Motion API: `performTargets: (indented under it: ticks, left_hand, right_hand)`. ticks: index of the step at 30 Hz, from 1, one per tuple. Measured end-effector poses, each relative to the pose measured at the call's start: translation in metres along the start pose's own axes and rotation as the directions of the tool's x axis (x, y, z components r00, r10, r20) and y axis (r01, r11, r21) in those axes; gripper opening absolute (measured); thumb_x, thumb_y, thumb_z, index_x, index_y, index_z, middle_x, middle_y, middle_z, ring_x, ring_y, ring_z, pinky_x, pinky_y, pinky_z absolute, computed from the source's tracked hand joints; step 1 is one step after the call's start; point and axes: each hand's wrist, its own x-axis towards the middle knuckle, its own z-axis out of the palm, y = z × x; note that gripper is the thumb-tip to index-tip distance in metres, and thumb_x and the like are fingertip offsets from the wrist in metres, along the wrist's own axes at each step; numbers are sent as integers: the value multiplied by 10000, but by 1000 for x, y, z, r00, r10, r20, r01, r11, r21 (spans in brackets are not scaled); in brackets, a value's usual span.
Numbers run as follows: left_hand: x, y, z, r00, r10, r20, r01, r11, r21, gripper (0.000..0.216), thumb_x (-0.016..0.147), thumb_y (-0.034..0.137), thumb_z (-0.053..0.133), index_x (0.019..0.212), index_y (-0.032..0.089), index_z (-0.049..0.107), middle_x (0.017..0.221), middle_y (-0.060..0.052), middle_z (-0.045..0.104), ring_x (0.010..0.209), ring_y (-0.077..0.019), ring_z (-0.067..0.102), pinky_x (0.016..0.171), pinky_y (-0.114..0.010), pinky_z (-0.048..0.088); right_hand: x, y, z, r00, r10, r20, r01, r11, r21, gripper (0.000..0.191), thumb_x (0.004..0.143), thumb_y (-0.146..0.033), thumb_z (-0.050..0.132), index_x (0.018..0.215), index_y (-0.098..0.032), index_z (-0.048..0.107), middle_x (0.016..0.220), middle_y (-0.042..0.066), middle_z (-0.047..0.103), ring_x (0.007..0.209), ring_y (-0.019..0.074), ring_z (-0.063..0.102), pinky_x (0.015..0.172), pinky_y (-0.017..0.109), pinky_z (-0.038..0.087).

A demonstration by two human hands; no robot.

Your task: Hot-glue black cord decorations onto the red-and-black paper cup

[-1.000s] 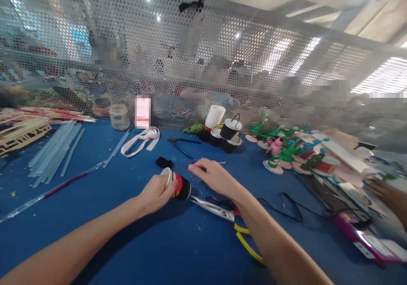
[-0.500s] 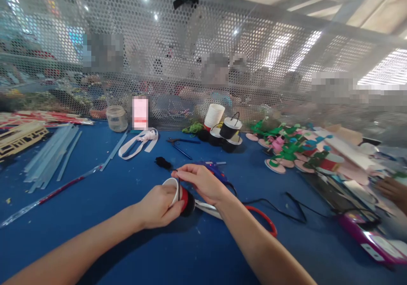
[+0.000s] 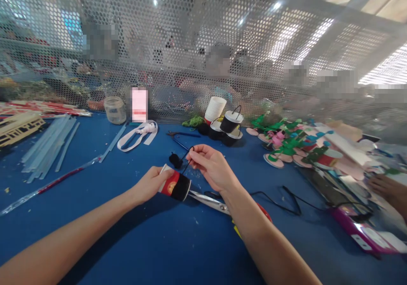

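Observation:
My left hand (image 3: 149, 184) is closed round a small paper cup (image 3: 175, 186) with a red and black wrap, held tilted just above the blue table (image 3: 133, 242). My right hand (image 3: 213, 166) pinches a thin black cord (image 3: 187, 156) that arcs up from the cup's rim. A small black pompom (image 3: 175, 160) lies just behind the cup. Scissors (image 3: 211, 202) lie on the table under my right forearm.
Finished black cups with handles (image 3: 230, 125) and a white cup stack (image 3: 215, 109) stand by the mesh screen (image 3: 197, 60). Green and pink foam pieces (image 3: 288, 147) are at right, where another person's hand (image 3: 384, 187) rests. Clear sticks (image 3: 51, 143), a jar (image 3: 115, 109) and white ribbon (image 3: 140, 133) lie left.
My right hand rose from the table and drew the black cord up from the cup. The left hand turned the cup so its red and black side faces me.

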Motion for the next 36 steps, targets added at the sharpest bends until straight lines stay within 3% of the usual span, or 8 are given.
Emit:
performTargets:
  ticks: [6, 15, 26, 36]
  left_hand:
    - [0, -2, 1, 1000, 1, 5, -1, 998, 56, 348, 692, 453, 429, 555, 134, 443, 466, 54, 380, 435, -58, 302, 436, -194, 221]
    - [-7, -4, 1, 987, 151, 57, -159, 975, 155, 363, 738, 431, 390, 509, 150, 371, 477, 49, 326, 458, -55, 246, 429, -199, 193]
    - [-10, -8, -2, 957, 271, 105, -286, 940, 186, 409, 771, 461, 344, 497, 159, 316, 481, 46, 268, 457, -51, 206, 422, -207, 169]
    - [-11, -6, -3, 897, 426, 116, -441, 863, 248, 402, 793, 399, 327, 471, 166, 269, 461, 47, 259, 433, -48, 206, 405, -208, 176]
  right_hand:
    - [6, 8, -3, 992, -88, -87, 77, 989, -126, 162, 632, -263, 618, 698, -152, 521, 609, -8, 595, 536, 75, 501, 532, 225, 381]
    - [10, 14, -2, 982, -161, -101, 126, 950, -287, 133, 669, -264, 568, 694, -156, 496, 600, -9, 588, 533, 79, 518, 557, 237, 415]
    - [10, 20, 0, 991, -106, -77, 76, 942, -327, 108, 674, -257, 548, 681, -168, 489, 601, -6, 583, 529, 87, 515, 554, 243, 414]
    - [8, 22, 3, 1000, -17, 5, 18, 937, -349, 93, 674, -229, 550, 671, -161, 487, 587, -16, 573, 535, 82, 506, 560, 241, 404]
